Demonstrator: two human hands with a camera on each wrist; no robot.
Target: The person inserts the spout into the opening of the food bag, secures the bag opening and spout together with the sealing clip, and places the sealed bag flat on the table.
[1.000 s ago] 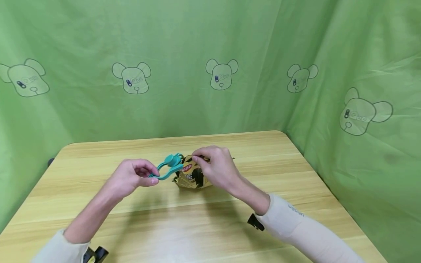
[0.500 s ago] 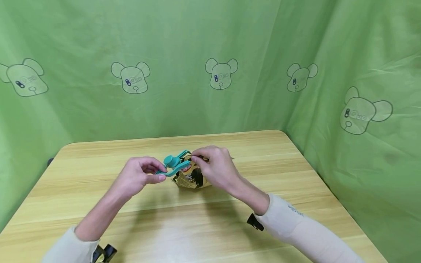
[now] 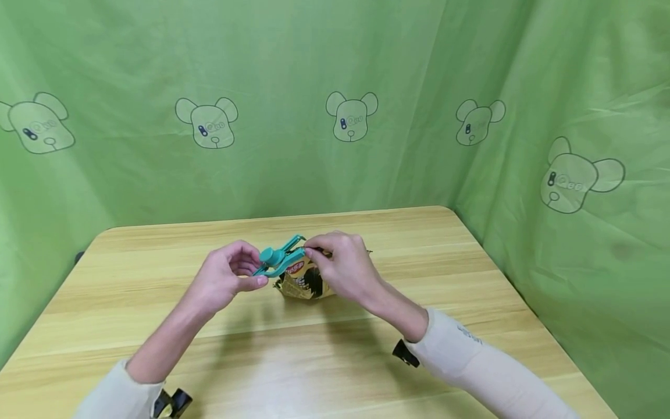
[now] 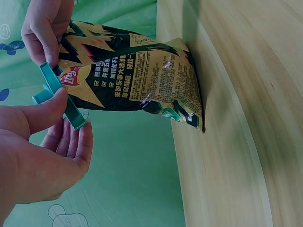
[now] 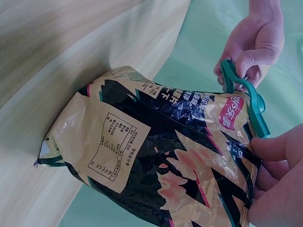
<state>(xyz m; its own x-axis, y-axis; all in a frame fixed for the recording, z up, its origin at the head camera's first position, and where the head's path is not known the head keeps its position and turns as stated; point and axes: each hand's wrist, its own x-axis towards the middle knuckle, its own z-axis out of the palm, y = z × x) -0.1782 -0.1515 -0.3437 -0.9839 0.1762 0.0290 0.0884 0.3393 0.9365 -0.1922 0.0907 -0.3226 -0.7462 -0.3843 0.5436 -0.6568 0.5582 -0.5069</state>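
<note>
A gold-and-black potato chip bag (image 3: 310, 285) with a red label stands on the wooden table, top end up. My right hand (image 3: 348, 265) pinches the bag's top edge between thumb and fingers. My left hand (image 3: 222, 282) holds a teal bag clip (image 3: 287, 263) with a round cap on it, at the bag's upper left corner. The clip's two arms are spread apart, and their tips reach the top edge close to my right fingertips. In the right wrist view, one clip arm (image 5: 257, 111) lies across the bag's corner by my right thumb. The left wrist view shows my left thumb on the clip (image 4: 74, 114).
The light wooden table (image 3: 157, 331) extends around the bag on every side. Green curtains (image 3: 277, 169) printed with bear heads hang behind it and along both sides. Black wrist devices (image 3: 405, 353) sit by the pale sleeves.
My left hand has moved right with the bag clip, bringing its spread arms up to and over the bag's top corner. My right hand keeps its pinch and has barely moved.
</note>
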